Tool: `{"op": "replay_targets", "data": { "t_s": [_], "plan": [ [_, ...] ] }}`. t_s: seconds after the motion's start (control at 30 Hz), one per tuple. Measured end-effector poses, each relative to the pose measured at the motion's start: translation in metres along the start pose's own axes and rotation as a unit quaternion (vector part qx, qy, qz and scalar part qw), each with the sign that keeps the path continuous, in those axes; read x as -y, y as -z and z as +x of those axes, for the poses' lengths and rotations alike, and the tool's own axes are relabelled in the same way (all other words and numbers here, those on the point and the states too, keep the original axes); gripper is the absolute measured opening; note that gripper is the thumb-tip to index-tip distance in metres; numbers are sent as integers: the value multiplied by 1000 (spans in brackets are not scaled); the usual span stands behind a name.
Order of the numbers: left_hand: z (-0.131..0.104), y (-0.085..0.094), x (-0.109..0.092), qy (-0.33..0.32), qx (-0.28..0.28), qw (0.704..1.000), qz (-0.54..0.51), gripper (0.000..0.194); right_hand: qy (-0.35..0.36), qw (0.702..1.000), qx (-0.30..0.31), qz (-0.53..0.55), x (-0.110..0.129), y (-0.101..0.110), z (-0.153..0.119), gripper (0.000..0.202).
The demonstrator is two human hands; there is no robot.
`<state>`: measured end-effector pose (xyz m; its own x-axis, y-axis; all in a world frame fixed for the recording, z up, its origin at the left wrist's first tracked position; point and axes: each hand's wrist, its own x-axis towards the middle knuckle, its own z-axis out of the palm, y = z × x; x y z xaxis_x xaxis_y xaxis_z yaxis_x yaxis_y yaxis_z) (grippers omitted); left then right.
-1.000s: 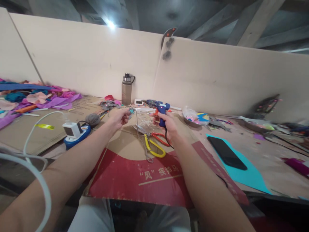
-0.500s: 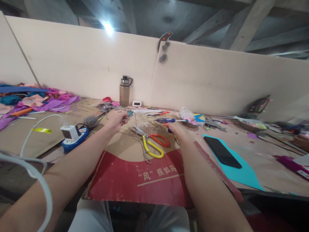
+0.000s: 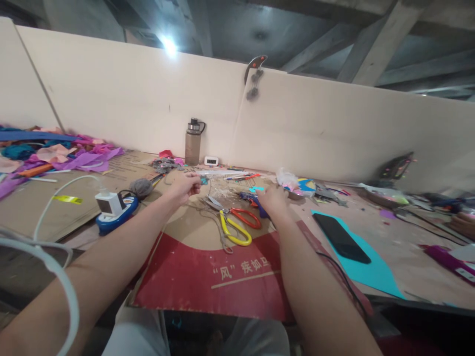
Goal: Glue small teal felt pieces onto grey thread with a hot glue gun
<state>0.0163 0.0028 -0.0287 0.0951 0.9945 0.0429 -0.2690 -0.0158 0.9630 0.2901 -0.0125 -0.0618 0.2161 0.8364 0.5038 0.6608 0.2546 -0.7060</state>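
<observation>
My left hand (image 3: 190, 186) is closed in a pinch around a small teal piece (image 3: 204, 181), from which a strand of grey yarn hangs. My right hand (image 3: 272, 200) pinches a small flat turquoise piece (image 3: 257, 189) at its fingertips. Just below those fingers lies a blue glue gun (image 3: 246, 197) with a red trigger, partly hidden by the hand. Between my hands, scissors (image 3: 237, 228) with one yellow and one red handle rest on the red and tan cardboard (image 3: 178, 277), blades pointing away and slightly apart, with grey yarn around them.
A water bottle (image 3: 192, 143) and a small white clock (image 3: 211, 161) stand by the partition. At left are a blue power strip (image 3: 117, 217) with a white plug, a grey yarn ball (image 3: 141, 188) and coloured scraps (image 3: 55, 153). A black phone (image 3: 341, 236) lies on turquoise sheet at right.
My right hand has let go of the glue gun, which now lies on the cardboard, and has taken hold of the turquoise piece. My left hand has barely moved, still pinching the teal piece.
</observation>
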Motion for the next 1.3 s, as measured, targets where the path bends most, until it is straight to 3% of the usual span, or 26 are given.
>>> {"op": "replay_targets", "data": {
  "t_s": [0.07, 0.2, 0.3, 0.4, 0.57, 0.7, 0.87, 1.07, 1.17, 1.3],
  "plan": [
    [-1, -3, 3, 6, 11, 1000, 23, 17, 10, 998, -62, -9, 23, -10, -3, 13],
    [-3, -10, 9, -31, 27, 996, 75, 15, 78, 981, 84, 158, 67, -44, -18, 35],
    [-4, -12, 11, -58, 32, 995, 80, 13, 32, 952, 167, 253, 82, -62, -29, 48],
    [-5, -13, 11, -74, 36, 994, 71, 13, -21, 935, 195, 295, 83, -68, -32, 46],
    [-9, -17, 10, -67, 40, 995, 55, 14, -28, 945, 163, 282, 78, -66, -29, 25],
    [-12, -21, 7, -59, 33, 997, 38, 14, 39, 970, 134, 201, 78, -63, -28, 10],
    [-13, -21, 6, -47, 47, 997, 43, 11, 121, 985, 99, 67, 83, -54, -29, 6],
    [-15, -19, 0, -94, 4, 993, 65, 11, 196, 979, -41, -49, 103, -46, -34, 5],
    [-17, -17, -5, -136, -11, 988, 71, 13, 191, 981, 12, 23, 114, -50, -33, 7],
    [-17, -15, -6, -172, -12, 982, 79, 12, 65, 977, 101, 178, 121, -61, -30, 7]
  ]
}}
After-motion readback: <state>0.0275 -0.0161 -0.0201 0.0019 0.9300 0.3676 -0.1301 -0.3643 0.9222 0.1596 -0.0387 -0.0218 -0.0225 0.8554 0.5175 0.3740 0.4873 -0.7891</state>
